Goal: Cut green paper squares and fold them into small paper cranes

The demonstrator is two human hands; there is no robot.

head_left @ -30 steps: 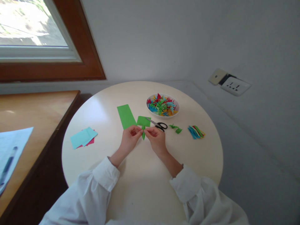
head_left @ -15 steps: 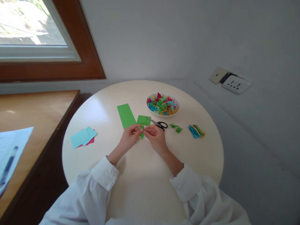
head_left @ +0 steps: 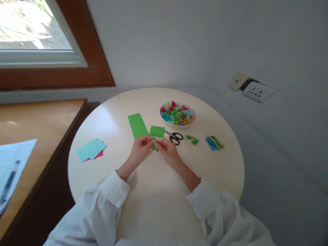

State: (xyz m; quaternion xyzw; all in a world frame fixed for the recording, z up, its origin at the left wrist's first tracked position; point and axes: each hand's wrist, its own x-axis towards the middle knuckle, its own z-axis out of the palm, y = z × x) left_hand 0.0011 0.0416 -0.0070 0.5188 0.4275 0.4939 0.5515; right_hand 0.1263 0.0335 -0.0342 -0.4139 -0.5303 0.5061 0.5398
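Note:
Between the fingertips of both hands is a small folded green paper point(head_left: 155, 147), narrow and pointed at its lower end. My left hand point(head_left: 141, 147) pinches it from the left, my right hand point(head_left: 167, 148) from the right; the fingers cover part of it. Just beyond the hands lie a long green paper strip point(head_left: 137, 124) and a smaller green paper piece point(head_left: 157, 131). Scissors point(head_left: 175, 136) with black handles rest past my right hand, their blade tips over the smaller piece.
A white oval bowl point(head_left: 178, 127) of colourful folded paper cranes stands at the back of the round table point(head_left: 153, 205). Green folded pieces point(head_left: 195, 141) and a bundle of coloured strips point(head_left: 214, 143) lie right. Light blue and pink paper sheets point(head_left: 88, 150) lie left, near a wooden desk point(head_left: 38, 116).
The folded green paper has turned and tilted between the fingers, looking narrower. Both hands have shifted slightly left, uncovering more of the scissor handles.

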